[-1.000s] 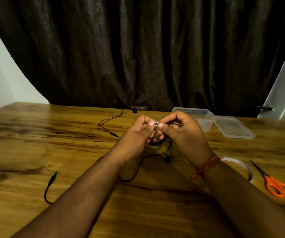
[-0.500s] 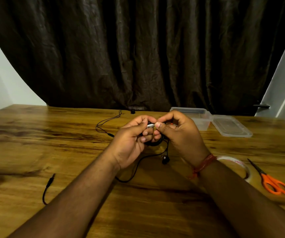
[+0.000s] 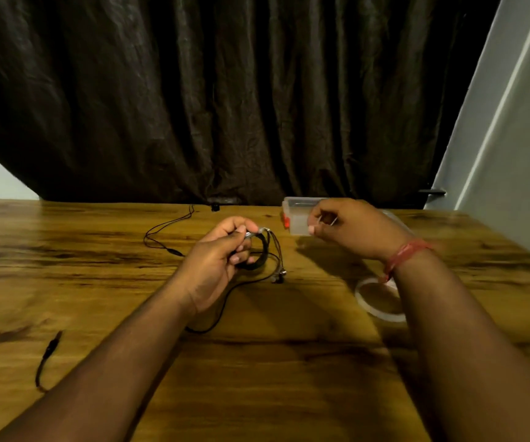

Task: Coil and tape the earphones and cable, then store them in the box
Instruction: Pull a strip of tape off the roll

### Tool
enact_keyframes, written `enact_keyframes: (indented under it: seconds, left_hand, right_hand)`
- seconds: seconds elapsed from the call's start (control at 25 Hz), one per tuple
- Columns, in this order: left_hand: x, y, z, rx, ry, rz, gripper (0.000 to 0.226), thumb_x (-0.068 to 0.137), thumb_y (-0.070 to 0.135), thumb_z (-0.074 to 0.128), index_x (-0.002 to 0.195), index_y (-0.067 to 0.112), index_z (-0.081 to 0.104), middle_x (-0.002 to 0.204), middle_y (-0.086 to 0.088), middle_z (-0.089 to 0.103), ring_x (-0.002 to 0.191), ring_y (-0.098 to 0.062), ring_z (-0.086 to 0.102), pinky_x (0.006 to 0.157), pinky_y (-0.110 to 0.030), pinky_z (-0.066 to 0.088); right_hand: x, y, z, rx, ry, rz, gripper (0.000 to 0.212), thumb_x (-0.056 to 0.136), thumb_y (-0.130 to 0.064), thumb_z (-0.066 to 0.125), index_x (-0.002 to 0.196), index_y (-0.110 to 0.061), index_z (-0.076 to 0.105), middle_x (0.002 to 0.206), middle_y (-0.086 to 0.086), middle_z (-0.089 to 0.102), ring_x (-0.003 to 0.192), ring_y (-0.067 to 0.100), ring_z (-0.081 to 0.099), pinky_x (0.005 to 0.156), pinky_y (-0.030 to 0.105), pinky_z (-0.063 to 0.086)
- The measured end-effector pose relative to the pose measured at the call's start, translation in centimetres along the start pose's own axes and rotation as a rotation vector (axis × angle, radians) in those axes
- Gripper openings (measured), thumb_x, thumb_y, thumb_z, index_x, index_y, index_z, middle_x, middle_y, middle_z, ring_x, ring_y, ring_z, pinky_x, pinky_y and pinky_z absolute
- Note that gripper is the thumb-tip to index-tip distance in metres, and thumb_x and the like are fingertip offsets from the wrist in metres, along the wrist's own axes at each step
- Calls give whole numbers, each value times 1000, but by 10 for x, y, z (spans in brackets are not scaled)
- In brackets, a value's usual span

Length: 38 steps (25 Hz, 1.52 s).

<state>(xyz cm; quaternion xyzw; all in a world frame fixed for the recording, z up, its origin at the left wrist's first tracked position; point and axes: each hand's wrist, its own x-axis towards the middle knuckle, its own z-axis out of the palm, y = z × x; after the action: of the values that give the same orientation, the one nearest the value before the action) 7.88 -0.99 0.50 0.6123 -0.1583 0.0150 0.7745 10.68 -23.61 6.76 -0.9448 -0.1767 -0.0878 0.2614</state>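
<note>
My left hand [image 3: 222, 260] grips a small coil of black cable [image 3: 260, 254] just above the wooden table; a pale strip of tape shows at the coil's top. Two small plug or earbud ends [image 3: 279, 277] dangle from the coil. Its loose tail [image 3: 222, 311] runs under my left forearm to a jack end [image 3: 50, 349] at the left. A second thin black cable [image 3: 161, 232] lies farther back. My right hand [image 3: 343, 228] hovers in front of the clear plastic box [image 3: 295, 218], fingers curled toward the thumb; I make out nothing between them.
A roll of clear tape [image 3: 375, 309] lies flat beside my right forearm. The box has a red latch [image 3: 286, 220]; my right hand hides the space behind it. A dark curtain [image 3: 225, 106] hangs along the table's far edge.
My right hand has let go of the coil and moved right, in front of the box. My left hand now holds the coil alone. The view has shifted left, and the scissors are out of sight.
</note>
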Motion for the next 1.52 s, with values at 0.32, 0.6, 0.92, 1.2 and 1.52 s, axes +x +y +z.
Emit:
enact_keyframes:
  seconds: [0.32, 0.6, 0.92, 1.2, 1.52]
  left_hand:
    - [-4, -1, 5, 18, 27, -38, 25, 104, 13, 36, 104, 10, 60, 70, 3, 39, 59, -10, 31, 77, -32, 42]
    - [-11, 0, 8, 412, 104, -6, 14, 101, 22, 49, 103, 20, 62, 97, 2, 63, 82, -16, 56, 80, -32, 43]
    - [-9, -5, 2, 740, 248, 207, 14, 93, 41, 60, 106, 36, 57, 92, 18, 49, 80, 1, 47, 66, -18, 36]
    - [-1, -12, -7, 1010, 202, 353, 30, 87, 37, 69, 114, 28, 60, 87, 22, 42, 78, 9, 42, 72, -28, 35]
    - [-1, -15, -4, 1021, 215, 395, 13, 90, 32, 68, 102, 29, 65, 91, 17, 52, 81, 9, 46, 75, -20, 40]
  right_hand:
    - [-62, 17, -10, -434, -542, 275, 25, 83, -49, 69, 75, -32, 53, 100, -7, 58, 97, 16, 55, 84, 31, 46]
    - [-54, 10, 13, -234, -342, 114, 7, 83, -22, 67, 85, -20, 62, 90, -3, 66, 85, 17, 61, 72, 30, 49]
    - [-13, -37, 40, 88, 5, -165, 7, 84, -19, 65, 91, -22, 63, 80, -5, 61, 71, 8, 55, 62, 21, 44]
    - [-13, -21, 73, 45, 221, -399, 12, 80, -17, 68, 91, -19, 64, 80, -10, 56, 72, 8, 52, 63, 30, 46]
    - [-16, -19, 79, -14, 296, -370, 11, 85, -28, 61, 93, -22, 63, 85, -8, 56, 75, 13, 53, 65, 39, 50]
